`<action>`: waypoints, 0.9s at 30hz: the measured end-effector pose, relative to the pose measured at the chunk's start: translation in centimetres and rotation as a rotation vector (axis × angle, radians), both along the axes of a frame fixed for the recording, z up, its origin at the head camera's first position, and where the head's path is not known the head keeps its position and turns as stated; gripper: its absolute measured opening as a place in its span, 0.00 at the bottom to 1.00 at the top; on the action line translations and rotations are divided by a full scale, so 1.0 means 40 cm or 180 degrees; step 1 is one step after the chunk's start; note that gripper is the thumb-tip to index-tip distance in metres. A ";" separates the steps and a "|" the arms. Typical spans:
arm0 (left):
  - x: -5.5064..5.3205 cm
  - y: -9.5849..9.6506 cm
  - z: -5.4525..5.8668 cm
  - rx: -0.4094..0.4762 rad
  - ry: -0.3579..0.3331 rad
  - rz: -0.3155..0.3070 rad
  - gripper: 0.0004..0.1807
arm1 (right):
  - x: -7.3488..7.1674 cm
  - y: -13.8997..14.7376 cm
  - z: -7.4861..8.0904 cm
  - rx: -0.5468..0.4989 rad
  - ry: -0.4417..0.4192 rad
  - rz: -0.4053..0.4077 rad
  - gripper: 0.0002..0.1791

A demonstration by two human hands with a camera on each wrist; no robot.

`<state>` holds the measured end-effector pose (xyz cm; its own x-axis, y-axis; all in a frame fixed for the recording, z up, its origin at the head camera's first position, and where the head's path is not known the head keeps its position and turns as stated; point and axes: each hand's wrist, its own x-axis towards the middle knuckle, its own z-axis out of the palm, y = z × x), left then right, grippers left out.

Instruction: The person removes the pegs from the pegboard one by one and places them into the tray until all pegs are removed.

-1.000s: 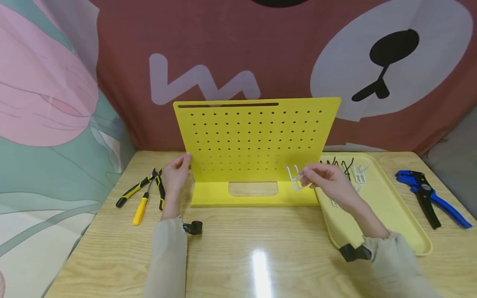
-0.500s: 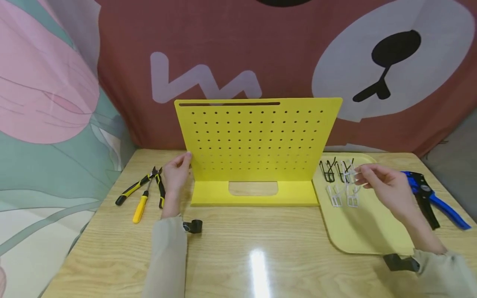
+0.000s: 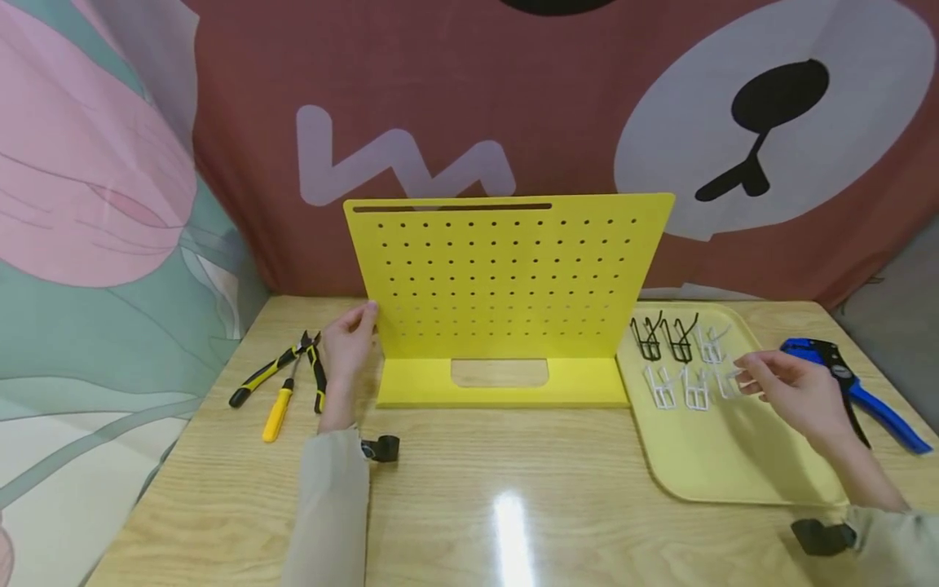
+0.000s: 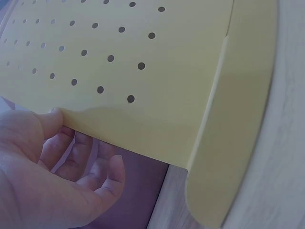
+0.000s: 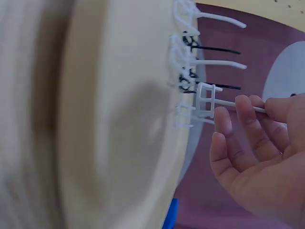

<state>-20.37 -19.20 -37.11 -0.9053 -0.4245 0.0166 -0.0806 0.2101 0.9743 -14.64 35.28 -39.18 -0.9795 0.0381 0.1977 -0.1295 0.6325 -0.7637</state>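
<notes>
A yellow pegboard (image 3: pixel 499 277) stands upright on its flat base at the back of the table. My left hand (image 3: pixel 348 346) pinches its left edge, the thumb (image 4: pixel 55 119) on the front face and the fingers behind. Over the yellow tray (image 3: pixel 741 469), my right hand (image 3: pixel 800 399) holds a white wire hook (image 5: pixel 206 100) by its prong between thumb and fingertips. Its small frame hangs close over the tray, beside the other hooks. In the tray lie two black hooks (image 3: pixel 681 342) and several white hooks (image 3: pixel 695 391), standing in two rows.
Left of the board lie black-and-yellow cutting pliers (image 3: pixel 262 375) and a screwdriver with a yellow handle (image 3: pixel 276 416). Right of the tray is a blue-and-black wire stripper (image 3: pixel 844 379). A printed cloth (image 3: pixel 440 98) hangs behind the table (image 3: pixel 455 489).
My right hand has carried the white hook from in front of the board's lower right to the right, then down towards the tray. My left hand stays on the board's edge.
</notes>
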 end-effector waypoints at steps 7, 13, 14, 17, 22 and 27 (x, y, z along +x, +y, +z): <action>-0.002 0.003 -0.003 0.0029 -0.0011 0.0008 0.24 | 0.003 0.017 -0.035 0.0101 -0.0112 -0.0101 0.18; -0.006 0.008 -0.003 0.0043 -0.0007 -0.0027 0.23 | 0.015 0.015 -0.039 0.0254 0.0036 -0.0047 0.18; -0.007 0.009 -0.002 0.0052 -0.0003 -0.0026 0.23 | 0.015 0.014 -0.039 0.0265 0.0061 -0.0048 0.17; -0.008 0.010 -0.003 0.0040 -0.0018 -0.0013 0.23 | 0.012 0.011 -0.039 0.0406 0.0123 -0.0062 0.16; -0.003 0.004 -0.015 0.0061 -0.0052 -0.0066 0.23 | 0.011 0.011 -0.052 0.0666 0.0022 -0.0125 0.17; 0.013 -0.017 -0.022 -0.0182 -0.0035 -0.0073 0.23 | 0.010 -0.004 -0.047 0.0844 -0.0072 -0.0074 0.23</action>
<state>-19.85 -19.87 -37.99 -0.9150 -0.4023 0.0302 -0.0859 0.2675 0.9597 -14.22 35.14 -41.05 -0.9833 0.0105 0.1817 -0.0972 0.8135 -0.5734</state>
